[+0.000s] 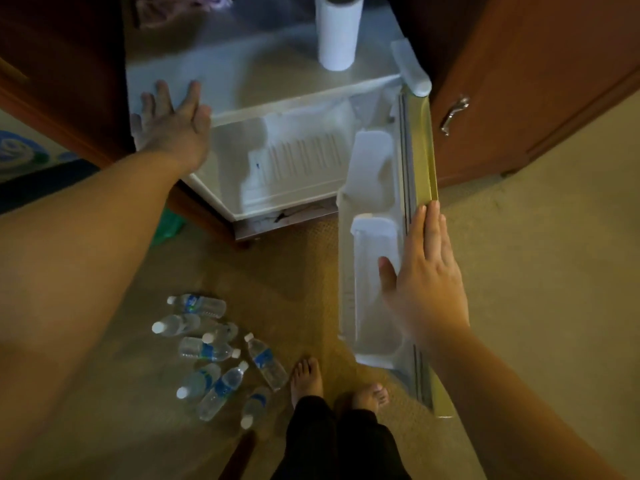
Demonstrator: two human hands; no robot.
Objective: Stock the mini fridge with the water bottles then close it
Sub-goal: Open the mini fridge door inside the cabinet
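Left forearm [79, 244]: bare, nearest the lens, reaching up from the lower left corner toward the fridge.
Left hand [173, 123]: fingers straight and spread, holding nothing; it lies at the front left corner of the mini fridge's top, though whether the palm presses on it I cannot tell.
Right hand [424, 271]: flat, fingers straight and together, laid along the outer edge of the fridge door; thumb stretched out over the door shelf; nothing gripped.
Mini fridge [284, 157]: white, standing open between the two hands; its inside shows only bare white plastic.
Fridge door [417, 161]: swung wide open, running under the right hand's fingers and beyond the fingertips.
Door shelf [370, 282]: white pocket just left of the right hand.
Water bottles [214, 355]: several clear bottles with white caps and blue labels, lying in a loose cluster on the carpet, below the left hand and well apart from both hands.
Bare feet [332, 386]: on the carpet [519, 271], between the bottles and the door's lower end.
Paper roll [338, 29]: upright on the fridge top, beyond both hands.
Wooden cabinet [536, 81]: beyond the right hand, with a metal handle.
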